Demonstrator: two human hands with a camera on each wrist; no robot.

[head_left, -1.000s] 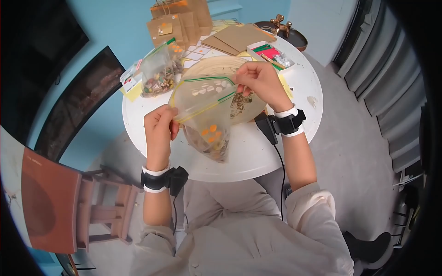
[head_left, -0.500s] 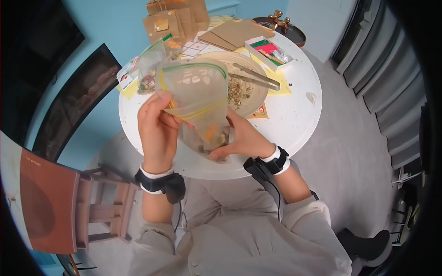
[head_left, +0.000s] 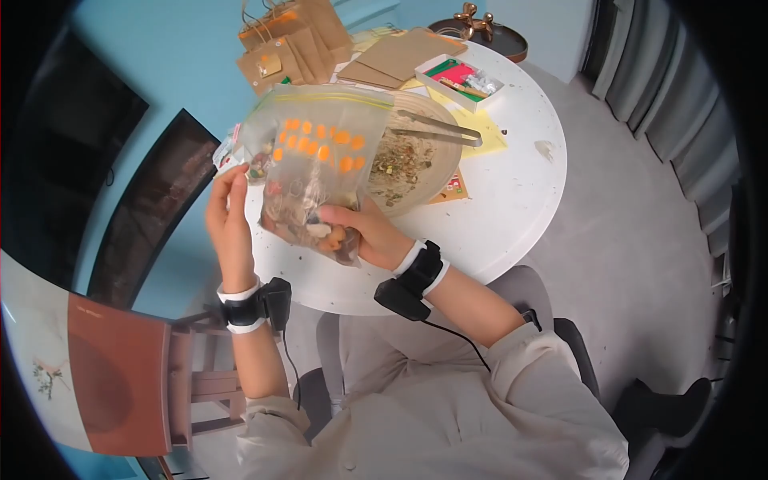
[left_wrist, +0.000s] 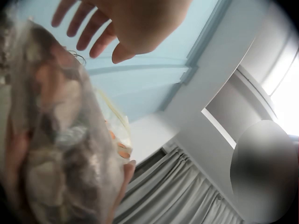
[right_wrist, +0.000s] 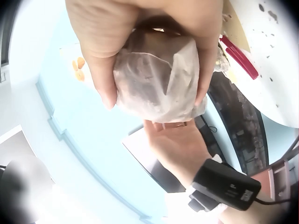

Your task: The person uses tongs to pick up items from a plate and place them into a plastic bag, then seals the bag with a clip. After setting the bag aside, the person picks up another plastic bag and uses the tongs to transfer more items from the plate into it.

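A clear zip bag (head_left: 320, 188) with orange spots and mixed dried pieces in its lower part is held up over the table's near left side. My right hand (head_left: 382, 236) grips its filled bottom, thumb across the front; in the right wrist view thumb and fingers lie on both sides of the bag (right_wrist: 154, 86). My left hand (head_left: 226, 228) is beside the bag's left side, fingers extended and holding nothing. In the left wrist view that hand (left_wrist: 135, 23) is spread apart from the bag (left_wrist: 65, 140). A second filled bag (head_left: 258, 164) is mostly hidden behind the first.
A round wooden plate (head_left: 448, 164) bears dried bits, with metal tongs (head_left: 452, 134) lying across it. Behind stand kraft paper bags (head_left: 308, 48), flat brown boards (head_left: 400, 58) and a white box (head_left: 490, 94) of small items. The white table (head_left: 512, 192) has scattered crumbs.
My right hand went from the bag's top edge down to its filled bottom. My left hand let go of the upper edge. The bag turned, its orange spots now facing me.
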